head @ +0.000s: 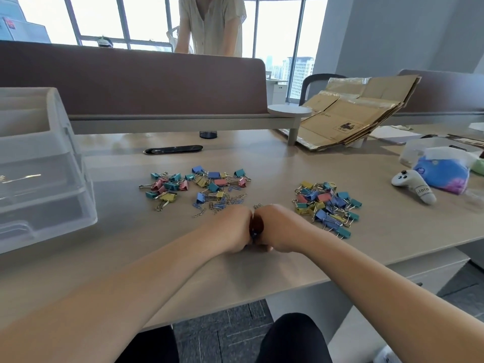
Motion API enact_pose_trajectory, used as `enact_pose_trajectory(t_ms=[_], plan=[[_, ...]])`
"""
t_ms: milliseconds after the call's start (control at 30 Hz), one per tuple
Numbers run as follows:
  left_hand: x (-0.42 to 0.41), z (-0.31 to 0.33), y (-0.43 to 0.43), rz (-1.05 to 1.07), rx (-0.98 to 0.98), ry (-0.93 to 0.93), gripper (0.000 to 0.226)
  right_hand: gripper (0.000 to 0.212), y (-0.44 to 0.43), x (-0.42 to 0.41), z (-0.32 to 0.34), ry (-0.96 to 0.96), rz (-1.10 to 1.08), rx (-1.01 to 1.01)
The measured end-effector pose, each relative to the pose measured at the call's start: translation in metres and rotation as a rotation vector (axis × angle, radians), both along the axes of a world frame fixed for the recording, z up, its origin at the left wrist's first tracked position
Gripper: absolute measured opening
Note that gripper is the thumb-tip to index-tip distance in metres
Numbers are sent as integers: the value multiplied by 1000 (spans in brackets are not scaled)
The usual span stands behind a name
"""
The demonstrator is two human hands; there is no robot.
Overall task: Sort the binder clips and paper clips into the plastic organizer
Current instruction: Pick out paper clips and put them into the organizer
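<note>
White controller (413, 188) handle label perhaps "Horo". Flattened cardboard (353, 111): black pictogram, small print illegible.

Bright daylight pours from the blown-out windows (146, 19) behind. The counter (262, 158) is evenly lit, shadows soft. Wide-angle distortion stretches the plastic organizer (39, 163) at the left edge.

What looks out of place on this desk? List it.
Flattened brown cardboard boxes sit propped at a slant at the desk's far right. A white handheld controller lies near the right heap of coloured binder clips; it is no part of the sorting.
</note>
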State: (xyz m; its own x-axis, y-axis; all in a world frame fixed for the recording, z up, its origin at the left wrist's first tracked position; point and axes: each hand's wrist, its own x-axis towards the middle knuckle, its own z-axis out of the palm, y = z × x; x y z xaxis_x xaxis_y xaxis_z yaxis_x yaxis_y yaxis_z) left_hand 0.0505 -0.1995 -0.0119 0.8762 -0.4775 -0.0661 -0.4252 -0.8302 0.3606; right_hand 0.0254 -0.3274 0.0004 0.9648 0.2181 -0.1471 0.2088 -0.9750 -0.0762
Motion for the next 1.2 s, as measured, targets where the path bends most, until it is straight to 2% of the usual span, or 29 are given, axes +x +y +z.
enact_pose_trajectory(t_ms=[67, 133, 200, 267, 300, 433, 567, 700, 833, 967, 1100, 1200], plan=[[1, -1, 0, 22, -17, 26, 14, 8, -1, -4, -1, -3, 8, 15], [3, -1, 2, 39, -57, 51, 3, 7, -3, -4, -3, -23, -5, 88], [4, -2, 4, 43, -78, 63, 6, 5, -4, -3, -6, -91, -4, 137], [5, -3, 6, 41, -63, 45, 4, 22, -3, -2, -8, -83, -68, 180], [5, -2, 7, 43, -53, 25, 7, 23, -2, -1, -8, -83, -83, 207], [6, -4, 9, 60, -59, 18, 16, 1, 2, -2, -8, -79, -88, 241], [5, -6, 10, 65, -72, 20, 5, 9, 6, -3, -9, -76, -88, 205], [3, -5, 11, 60, -85, 26, 12, 7, 7, -2, -7, -45, -114, 246], [4, -8, 17, 66, -126, 29, 9, 5, 10, -4, -3, -22, -117, 260], [2, -1, 22, 62, -150, 8, 13, 11, 12, -1, -1, -47, -118, 281], [1, 12, 29, 47, -159, -69, 18, 8, 17, 5, 7, -91, -131, 333], [4, 19, 37, 37, -190, -49, 19, 7, 22, 8, 14, -87, -138, 391]])
